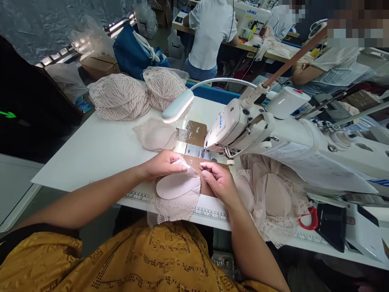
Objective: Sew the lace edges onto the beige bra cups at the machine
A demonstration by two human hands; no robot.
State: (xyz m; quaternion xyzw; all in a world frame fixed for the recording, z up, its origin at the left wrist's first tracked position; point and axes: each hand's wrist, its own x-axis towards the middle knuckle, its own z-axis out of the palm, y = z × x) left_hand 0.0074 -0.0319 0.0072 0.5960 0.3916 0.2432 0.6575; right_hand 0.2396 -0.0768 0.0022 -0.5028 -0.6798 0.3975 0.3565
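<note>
My left hand [165,164] pinches the upper edge of a pale pink lace bra cup [178,186] between thumb and fingers. The cup's smooth oval pad faces up, and its lace hangs over the table's front edge. Close to the right edge of the lace, my right hand [220,182] has thumb and fingertips drawn together; whatever sits between them is too small to make out. Just beyond both hands is the needle area of a white sewing machine [225,125]. Another sheer cup piece [156,134] lies on the table behind my left hand.
Two stacks of lace pieces, one larger [118,97] and one smaller [165,87], stand at the back. A lamp [178,106] arches over the table [75,162]. More sheer cups [275,194] and red-handled scissors [310,219] lie right. Other people sit at machines beyond.
</note>
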